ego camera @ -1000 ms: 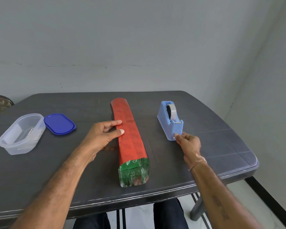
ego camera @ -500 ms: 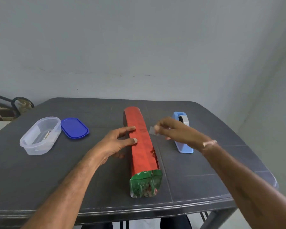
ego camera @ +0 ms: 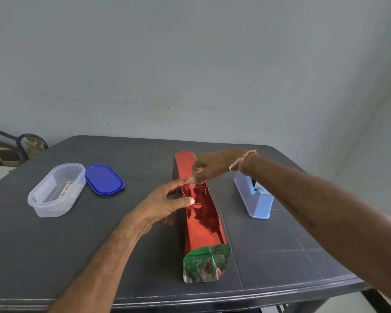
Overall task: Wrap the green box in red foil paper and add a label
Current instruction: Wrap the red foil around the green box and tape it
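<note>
A: Where does the box (ego camera: 207, 263) lie?
B: Lengthwise away from you, in red foil (ego camera: 203, 222), right under both hands. Your left hand (ego camera: 160, 206) presses it with straight fingers. Your right hand (ego camera: 215, 168) is curled at the seam, and I cannot tell what it holds. 1 box, 1 tape dispenser (ego camera: 255, 199), 1 tub (ego camera: 54, 199), 1 lid (ego camera: 104, 179).

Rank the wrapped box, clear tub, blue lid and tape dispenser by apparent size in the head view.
1. wrapped box
2. clear tub
3. tape dispenser, partly hidden, and blue lid: too alike to rank
</note>
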A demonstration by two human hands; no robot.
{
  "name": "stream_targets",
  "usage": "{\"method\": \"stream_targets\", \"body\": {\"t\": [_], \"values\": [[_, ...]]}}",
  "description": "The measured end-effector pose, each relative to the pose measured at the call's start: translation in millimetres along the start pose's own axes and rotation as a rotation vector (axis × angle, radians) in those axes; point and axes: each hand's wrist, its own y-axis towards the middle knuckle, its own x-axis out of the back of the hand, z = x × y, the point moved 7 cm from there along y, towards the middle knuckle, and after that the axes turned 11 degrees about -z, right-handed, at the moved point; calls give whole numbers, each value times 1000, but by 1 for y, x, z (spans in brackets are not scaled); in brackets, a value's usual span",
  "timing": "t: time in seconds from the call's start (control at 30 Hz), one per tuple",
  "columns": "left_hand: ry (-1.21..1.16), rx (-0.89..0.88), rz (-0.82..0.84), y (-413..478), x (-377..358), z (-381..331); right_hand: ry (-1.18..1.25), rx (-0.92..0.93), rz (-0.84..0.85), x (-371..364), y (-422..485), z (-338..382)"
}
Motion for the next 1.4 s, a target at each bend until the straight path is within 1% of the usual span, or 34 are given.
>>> {"method": "stream_targets", "body": {"t": [0.17,0.27,0.3,0.33,0.37,0.43,0.53,0.6,0.63,0.67,0.73,0.8,0.87,0.9,1.07,1.2,1.27,1.33,1.4], "values": [[-3,-5,1,-1,-1,-2,-44,-17,46,-9,0,7],[-14,-5,7,-1,-1,-2,-85,3,31,-16,1,8],[-16,-9,11,-1,-2,-2,-99,-27,17,-17,4,5],[-17,-12,13,-1,-2,-2,-120,-29,3,-14,-1,10],[-15,-17,12,0,-2,-1,-139,-27,30,-13,-7,12],[-8,-25,7,0,-1,-1,-166,-27,-5,-4,-13,17],[-3,-27,1,2,-1,1,-260,61,-44,7,-19,33],[-2,-25,-2,3,-1,2,-236,64,-1,-10,5,13],[-3,-23,-4,3,-1,3,-284,79,7,-19,13,10],[-4,-23,-5,3,-1,3,-279,19,26,-17,5,10],[-6,-19,-8,4,0,4,-230,-128,-42,-4,-6,3],[-8,-12,-12,3,0,4,-184,-188,-67,11,-23,8],[-8,-3,-11,3,0,3,-136,-213,-57,2,-16,-7],[-7,-3,-10,2,0,3,-155,-221,-51,-1,-12,-11],[-27,3,2,0,0,2,26,-257,-51,-8,-14,-27],[-27,-13,13,-1,0,2,229,-294,-160,-19,-17,-30],[-42,-6,9,-1,-1,2,243,-313,-208,-27,-20,-28],[-52,0,8,-1,-1,1,285,-336,-289,-28,-27,-34],[-52,-6,11,-4,-1,-1,431,-385,-363,-30,-38,-48]]}}
